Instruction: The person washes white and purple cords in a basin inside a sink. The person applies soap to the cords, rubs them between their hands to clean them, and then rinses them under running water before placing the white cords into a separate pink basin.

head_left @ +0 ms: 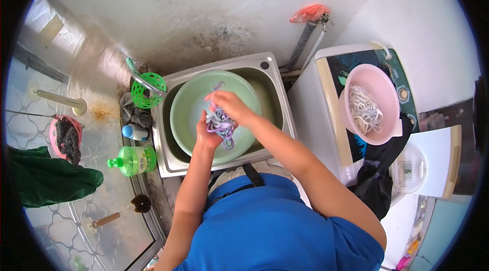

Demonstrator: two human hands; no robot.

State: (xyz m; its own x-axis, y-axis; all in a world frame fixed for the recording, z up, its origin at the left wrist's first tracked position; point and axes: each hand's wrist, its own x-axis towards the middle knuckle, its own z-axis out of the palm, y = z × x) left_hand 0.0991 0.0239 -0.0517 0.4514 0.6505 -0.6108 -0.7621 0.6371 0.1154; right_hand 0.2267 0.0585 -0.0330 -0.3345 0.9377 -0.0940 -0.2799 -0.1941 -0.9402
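Head view: rinsing purple-grey laces (222, 124) over green basin (188, 113) in sink (277, 113), left hand (206, 133) gripping underneath, right hand (229, 102) pinching above; next probably needing wringing before lifting out.

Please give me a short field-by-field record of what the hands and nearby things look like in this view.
left hand: grips the purple-grey cords from below
right hand: pinches the cords from above
under the hands: green basin inside the steel sink
left of sink: green bottle lying on its side, green strainer
right of sink: pink bowl with pale cords on a white appliance
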